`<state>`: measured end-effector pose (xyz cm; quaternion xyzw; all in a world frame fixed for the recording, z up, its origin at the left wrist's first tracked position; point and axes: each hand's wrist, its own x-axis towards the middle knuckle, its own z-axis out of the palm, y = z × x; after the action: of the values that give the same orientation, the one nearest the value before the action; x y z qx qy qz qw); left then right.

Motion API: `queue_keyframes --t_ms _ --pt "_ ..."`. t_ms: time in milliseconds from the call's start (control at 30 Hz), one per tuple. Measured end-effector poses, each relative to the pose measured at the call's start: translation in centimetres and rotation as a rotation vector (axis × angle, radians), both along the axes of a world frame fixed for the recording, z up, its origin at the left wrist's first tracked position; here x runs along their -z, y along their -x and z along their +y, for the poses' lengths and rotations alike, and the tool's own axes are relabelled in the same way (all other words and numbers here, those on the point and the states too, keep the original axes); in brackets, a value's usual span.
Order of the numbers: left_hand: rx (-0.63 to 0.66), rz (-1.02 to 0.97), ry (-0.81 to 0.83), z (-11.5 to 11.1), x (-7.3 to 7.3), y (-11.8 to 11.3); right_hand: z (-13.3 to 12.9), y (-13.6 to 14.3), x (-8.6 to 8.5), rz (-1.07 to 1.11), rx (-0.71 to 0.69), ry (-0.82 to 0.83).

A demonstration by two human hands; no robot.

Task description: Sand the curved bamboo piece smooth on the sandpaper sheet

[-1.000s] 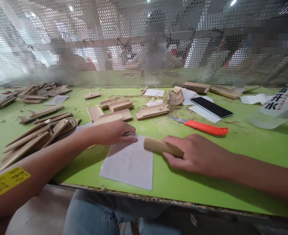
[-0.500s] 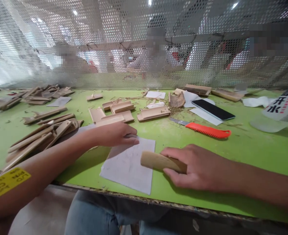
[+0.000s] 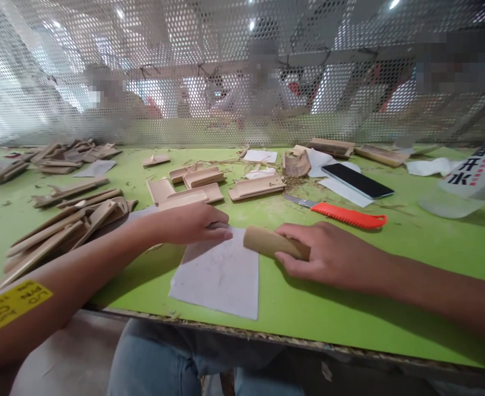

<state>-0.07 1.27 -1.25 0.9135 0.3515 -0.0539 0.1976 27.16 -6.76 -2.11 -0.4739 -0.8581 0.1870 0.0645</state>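
My right hand [image 3: 325,250] is closed around a curved, pale bamboo piece [image 3: 263,242], whose free end points left over the upper right edge of a white sheet of paper [image 3: 218,280]. At the top edge of that sheet, my left hand [image 3: 199,223] rests with curled fingers and thumb together. A small greyish patch shows between them, but I cannot tell what it is. Just beyond my left hand lie several split bamboo pieces [image 3: 203,179]. Beyond my right hand is a utility knife with an orange-red handle [image 3: 347,214], its blade pointing left.
Stacked bamboo strips [image 3: 61,225] lie beside my left forearm, with another pile [image 3: 75,154] farther back. A black phone [image 3: 358,180] lies on white paper, and a plastic bottle [image 3: 469,176] leans at right. A perforated screen [image 3: 176,93] backs the green table [image 3: 304,313]; people sit behind it.
My right hand has moved the bamboo piece away from me, from the sheet's right side towards its upper right corner. The left hand has stayed nearly in place.
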Motion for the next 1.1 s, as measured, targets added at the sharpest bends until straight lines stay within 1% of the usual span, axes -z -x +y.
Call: queue_keyframes --t_ms 33,167,200,233,333,367,533,667,767,933,1100 --pt "0.001 -0.002 0.003 -0.03 -0.06 -0.02 -0.05 0.03 -0.09 0.004 -0.001 0.000" --pt "0.012 -0.005 0.010 -0.06 -0.19 -0.04 -0.34 0.25 -0.47 0.032 -0.130 0.110" --pt "0.013 -0.006 0.006 -0.04 -0.16 -0.03 -0.32 0.27 -0.51 0.037 -0.133 0.125" --pt "0.013 -0.006 0.000 -0.02 -0.11 -0.01 -0.24 0.27 -0.52 0.038 -0.111 0.120" --pt "0.005 -0.003 -0.014 -0.01 0.03 0.05 0.05 0.14 -0.45 0.024 -0.008 0.034" --pt "0.004 0.000 -0.011 -0.02 0.02 0.06 0.06 0.09 -0.42 0.016 -0.001 0.016" --pt "0.010 0.003 0.004 -0.03 -0.11 -0.01 -0.47 0.02 -0.46 0.009 -0.127 0.079" --pt "0.009 0.001 -0.011 0.07 0.00 -0.03 -0.31 0.07 -0.46 0.021 -0.096 0.093" --pt "0.008 0.005 -0.005 0.06 0.05 0.00 -0.06 0.09 -0.42 0.006 -0.094 0.068" --pt "-0.003 0.001 -0.006 -0.07 -0.02 0.01 -0.17 0.14 -0.49 0.010 0.004 0.032" --pt "0.012 -0.015 0.011 -0.05 -0.10 0.03 -0.51 0.18 -0.35 0.008 -0.089 0.066"
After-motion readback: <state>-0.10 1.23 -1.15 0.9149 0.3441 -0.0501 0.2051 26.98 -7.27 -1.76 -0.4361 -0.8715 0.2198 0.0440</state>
